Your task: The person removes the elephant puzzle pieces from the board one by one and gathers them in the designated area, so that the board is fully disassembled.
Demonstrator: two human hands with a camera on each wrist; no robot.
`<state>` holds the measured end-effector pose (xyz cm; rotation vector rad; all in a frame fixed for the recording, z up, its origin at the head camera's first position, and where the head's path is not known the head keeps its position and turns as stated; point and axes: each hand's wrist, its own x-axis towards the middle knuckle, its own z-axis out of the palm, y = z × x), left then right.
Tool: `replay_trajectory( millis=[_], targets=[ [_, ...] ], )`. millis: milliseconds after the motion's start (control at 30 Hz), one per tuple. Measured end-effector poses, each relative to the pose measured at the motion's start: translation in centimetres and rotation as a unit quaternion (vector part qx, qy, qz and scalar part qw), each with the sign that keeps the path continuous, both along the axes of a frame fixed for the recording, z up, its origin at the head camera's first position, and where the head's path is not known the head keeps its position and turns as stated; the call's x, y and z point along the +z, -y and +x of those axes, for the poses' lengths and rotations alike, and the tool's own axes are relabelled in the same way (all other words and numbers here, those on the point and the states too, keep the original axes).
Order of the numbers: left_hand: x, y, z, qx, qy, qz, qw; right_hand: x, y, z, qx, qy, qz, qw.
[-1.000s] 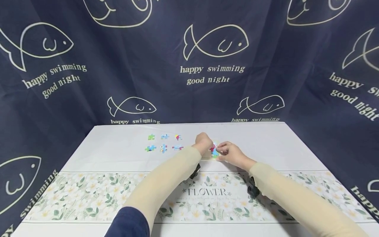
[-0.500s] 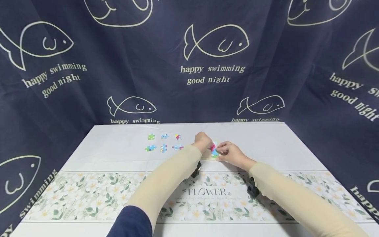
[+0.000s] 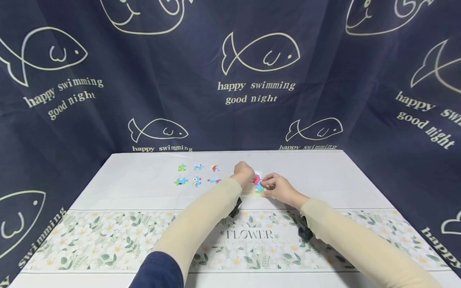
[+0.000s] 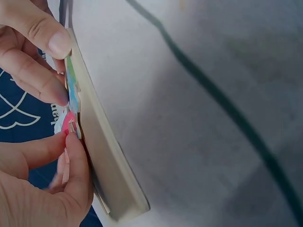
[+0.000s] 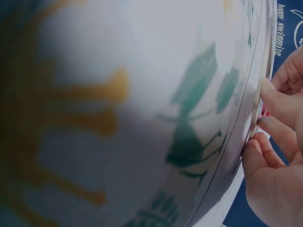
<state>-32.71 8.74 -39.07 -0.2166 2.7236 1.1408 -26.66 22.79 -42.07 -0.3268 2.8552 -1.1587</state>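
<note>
My left hand [image 3: 243, 172] pinches a pink-and-white jigsaw piece [image 4: 69, 118] between thumb and finger, low over a tan puzzle board [image 4: 111, 156]. Joined pieces in blue and green [image 3: 259, 189] lie along the board's right side, right at the pinched piece. From the right, my right hand [image 3: 282, 189] holds the board, its thumb [image 4: 59, 45] at the near edge and its fingers curved beside the blue pieces. In the right wrist view both hands meet at the board's edge, which hides most of the pieces. My left hand covers the board's left part in the head view.
Two rows of loose jigsaw pieces lie left of my hands, among them a green one [image 3: 182, 167] and a blue one [image 3: 181, 181]. A flower-printed band [image 3: 119, 240] crosses the white tablecloth [image 3: 144, 200]. A dark fish-print curtain [image 3: 201, 100] hangs behind.
The head view has shifted slightly. Both hands keep nearly the same place at the board, and a little more of the pink piece shows beside my left hand.
</note>
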Motion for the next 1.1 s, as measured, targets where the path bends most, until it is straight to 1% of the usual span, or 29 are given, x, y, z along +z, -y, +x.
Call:
replay_trajectory(
  millis=[167,233,433,567,700,867,967,1100],
  targets=[
    [0.0,0.4,0.1,-0.016,-0.004,0.047,0.9988,0.1,0.2,0.0,-0.002,-0.003,-0.001,1.0],
    [0.0,0.5,0.0,-0.019,-0.006,0.059,0.9981,0.1,0.1,-0.1,-0.004,-0.003,-0.001,1.0],
    [-0.3,1.4,-0.6,-0.017,0.001,0.103,0.9945,0.1,-0.1,-0.2,-0.003,-0.008,0.004,1.0],
    [-0.6,2.1,-0.7,-0.013,0.001,0.116,0.9931,0.0,0.0,0.0,-0.007,-0.004,0.004,1.0],
    [-0.9,2.6,-0.7,-0.011,0.007,0.141,0.99,0.0,0.1,0.0,-0.004,0.002,0.0,1.0],
    [-0.9,3.0,-0.1,-0.027,0.01,0.161,0.9865,-0.1,0.1,0.0,0.001,-0.003,-0.004,1.0],
    [-0.9,3.3,0.5,-0.036,0.004,0.166,0.9854,-0.2,0.0,0.0,0.009,-0.014,0.004,1.0],
    [-0.7,3.5,1.3,-0.045,-0.011,0.167,0.9848,-0.2,-0.2,0.1,0.018,-0.018,0.001,1.0]
  ],
)
